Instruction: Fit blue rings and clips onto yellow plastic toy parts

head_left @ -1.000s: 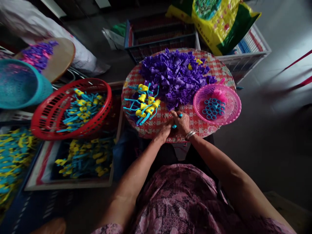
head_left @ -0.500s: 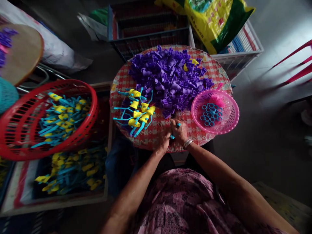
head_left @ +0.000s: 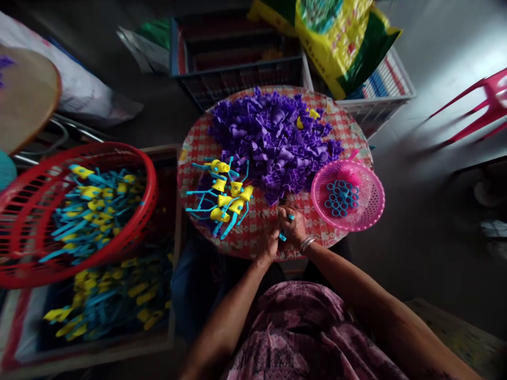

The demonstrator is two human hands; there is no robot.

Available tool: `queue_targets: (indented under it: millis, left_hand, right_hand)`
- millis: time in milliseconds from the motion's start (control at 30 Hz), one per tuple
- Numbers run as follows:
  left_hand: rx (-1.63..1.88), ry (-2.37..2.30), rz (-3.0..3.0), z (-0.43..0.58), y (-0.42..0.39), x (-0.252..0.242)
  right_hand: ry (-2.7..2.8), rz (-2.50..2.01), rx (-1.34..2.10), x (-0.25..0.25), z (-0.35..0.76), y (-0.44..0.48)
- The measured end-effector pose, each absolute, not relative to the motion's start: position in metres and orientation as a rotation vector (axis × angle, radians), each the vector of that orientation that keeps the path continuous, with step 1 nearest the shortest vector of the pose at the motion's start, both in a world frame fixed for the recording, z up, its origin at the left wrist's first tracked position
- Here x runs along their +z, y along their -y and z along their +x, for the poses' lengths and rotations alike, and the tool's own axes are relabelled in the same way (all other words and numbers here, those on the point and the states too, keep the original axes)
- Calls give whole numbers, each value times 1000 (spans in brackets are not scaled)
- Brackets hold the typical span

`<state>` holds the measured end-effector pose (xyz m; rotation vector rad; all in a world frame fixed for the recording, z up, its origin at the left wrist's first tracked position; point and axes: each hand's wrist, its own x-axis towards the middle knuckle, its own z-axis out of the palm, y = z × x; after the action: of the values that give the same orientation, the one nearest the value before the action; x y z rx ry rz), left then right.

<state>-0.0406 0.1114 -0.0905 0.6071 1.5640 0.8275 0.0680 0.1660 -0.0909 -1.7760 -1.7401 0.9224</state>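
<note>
My left hand [head_left: 270,244] and my right hand [head_left: 292,226] are pressed together at the near edge of a round table with a red checked cloth [head_left: 253,241]. Both are closed around a small blue plastic piece [head_left: 282,237]; a blue ring [head_left: 291,217] sits on a finger of the right hand. A big heap of purple plastic parts [head_left: 273,138] lies just beyond the hands. Left of them lies a cluster of yellow and blue toys [head_left: 224,196]. A pink basket [head_left: 347,195] holding several blue rings stands to the right.
A red basket [head_left: 24,264] with yellow and blue toys sits at left, above a flat box [head_left: 99,338] with more of them. Crates [head_left: 237,58] and a yellow-green sack [head_left: 336,37] stand behind the table. A red chair [head_left: 479,103] is at far right.
The view has swung, so the table and baskets sit lower and the left baskets slid leftward. My hands stay joined at the table's near edge on the blue piece.
</note>
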Motion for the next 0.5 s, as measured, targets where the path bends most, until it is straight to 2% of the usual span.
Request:
queue_targets:
  millis: [500]
  left_hand:
    - [898,-1474,661,-41,-117,-79]
  right_hand:
    - [1684,-1778,887,-88,68,-165]
